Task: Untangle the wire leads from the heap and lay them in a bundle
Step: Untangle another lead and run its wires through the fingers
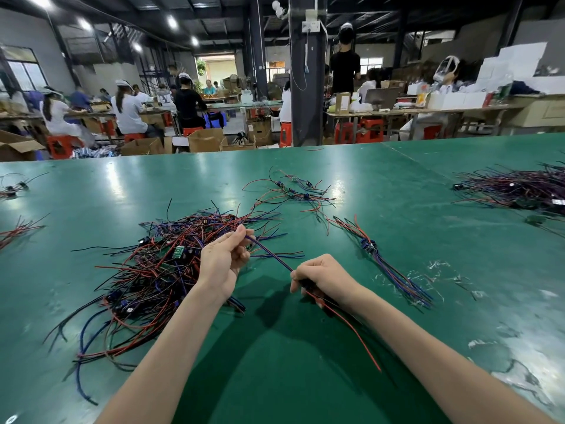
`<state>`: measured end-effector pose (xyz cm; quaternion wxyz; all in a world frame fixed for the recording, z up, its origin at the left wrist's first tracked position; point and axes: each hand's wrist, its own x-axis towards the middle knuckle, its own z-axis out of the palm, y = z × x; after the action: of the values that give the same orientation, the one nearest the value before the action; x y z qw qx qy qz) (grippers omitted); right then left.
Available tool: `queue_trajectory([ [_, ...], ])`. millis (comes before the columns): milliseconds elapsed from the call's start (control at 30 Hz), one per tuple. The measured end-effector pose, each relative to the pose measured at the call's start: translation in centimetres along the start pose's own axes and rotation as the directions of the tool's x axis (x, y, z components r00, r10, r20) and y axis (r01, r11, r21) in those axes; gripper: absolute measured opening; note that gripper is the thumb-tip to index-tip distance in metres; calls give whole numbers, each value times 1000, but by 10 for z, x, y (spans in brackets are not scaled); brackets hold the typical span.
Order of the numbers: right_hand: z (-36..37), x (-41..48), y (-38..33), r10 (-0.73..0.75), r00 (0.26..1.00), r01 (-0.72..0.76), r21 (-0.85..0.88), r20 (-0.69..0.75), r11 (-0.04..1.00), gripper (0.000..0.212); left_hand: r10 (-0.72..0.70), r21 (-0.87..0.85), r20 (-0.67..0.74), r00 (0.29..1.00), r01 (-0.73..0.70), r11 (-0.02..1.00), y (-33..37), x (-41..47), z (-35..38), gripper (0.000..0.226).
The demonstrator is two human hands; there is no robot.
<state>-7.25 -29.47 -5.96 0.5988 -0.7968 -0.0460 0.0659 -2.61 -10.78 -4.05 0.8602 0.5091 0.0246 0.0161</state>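
A tangled heap of red, black and blue wire leads [153, 264] with small circuit boards lies on the green table, left of centre. My left hand [224, 258] pinches the far end of a blue and black lead [269, 255] just right of the heap. My right hand [321, 275] grips the same lead at its near end, and red and black tails trail from that fist toward me. A laid-out bundle of leads [382, 261] rests to the right of my right hand.
A loose group of leads [293, 191] lies farther back at centre. A large dark pile of leads [519, 188] sits at the far right, and small clusters at the left edge [15, 228]. Clear plastic scraps [437, 270] litter the table's right side. Seated people work beyond the table.
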Motion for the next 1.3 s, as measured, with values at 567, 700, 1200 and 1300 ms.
queue_trajectory([
  [567,1,2,4,12,1000,-13,11,20,1000,25,120,46,-115,986,-115,992,0,-1,2,12],
  [700,0,2,3,15,1000,-15,10,27,1000,25,14,-62,-89,996,-20,998,3,0,1,12],
  [1200,0,-5,-4,-19,993,18,7,113,1000,29,131,143,-135,982,-112,983,-2,5,-3,11],
  [1300,2,-6,-5,-23,990,21,19,139,1000,28,257,312,-141,956,-204,928,-5,7,-4,13],
])
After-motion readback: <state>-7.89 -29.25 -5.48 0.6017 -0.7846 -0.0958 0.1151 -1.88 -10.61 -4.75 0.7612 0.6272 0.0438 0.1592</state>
